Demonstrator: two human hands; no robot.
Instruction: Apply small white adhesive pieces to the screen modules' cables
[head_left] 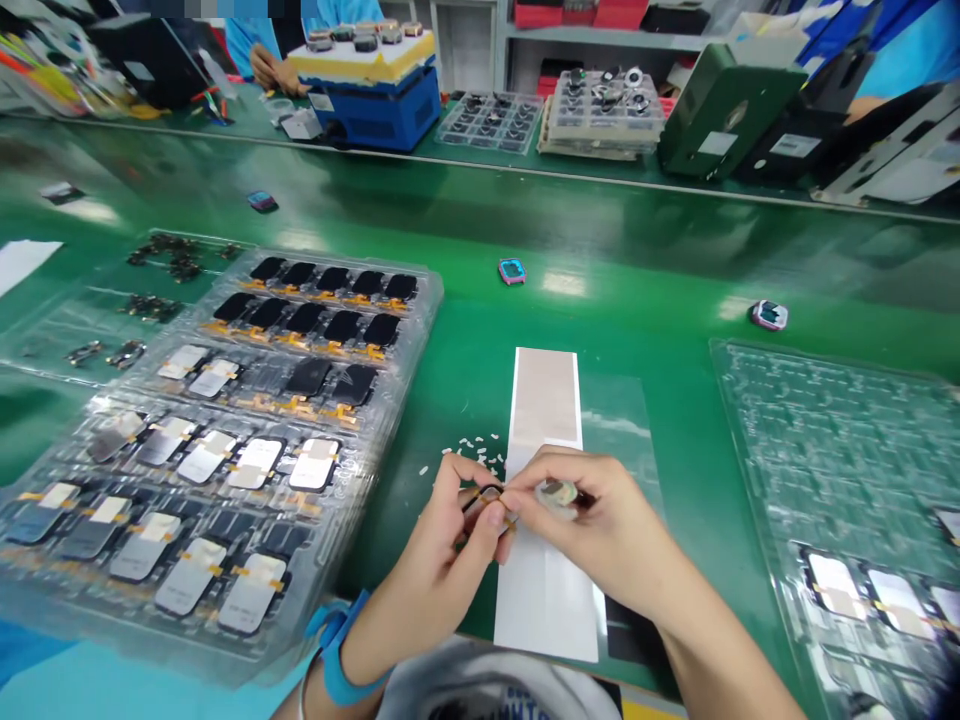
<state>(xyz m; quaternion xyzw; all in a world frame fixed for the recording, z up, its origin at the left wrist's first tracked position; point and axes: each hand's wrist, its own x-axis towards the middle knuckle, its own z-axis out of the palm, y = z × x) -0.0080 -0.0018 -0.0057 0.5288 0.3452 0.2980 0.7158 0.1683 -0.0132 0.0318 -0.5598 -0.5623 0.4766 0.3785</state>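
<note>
The step in hand looks like fine fingertip work on one small dark-rimmed part (pixel 489 492) with orange on it, held above the white sheet (pixel 546 605) on the green tabletop (pixel 465 330). The left hand (pixel 442 560) is closed in a pinch around this part. The right hand (pixel 611 520) brings thumb and index fingertip together at the part's edge; whether they grip it too, I cannot tell. Its other fingers curl around one pale translucent object (pixel 556 495), too blurred to name. The next move probably calls for the left pinch to stay steady while the right fingertips work precisely along that edge.

Counted, the left clear tray (pixel 411 345) carries twenty-four screen modules: twelve black-faced modules (pixel 305 319) and twelve silver-faced modules (pixel 313 464), with one gap in the middle row. The right clear tray (pixel 825 440) shows at least four silver-backed modules (pixel 836 585), some cut by the picture's edge. Three watch cases (pixel 512 270) lie well apart beyond the trays. White scraps (pixel 424 470) lie scattered left of the sheet, too many and small to count surely.
</note>
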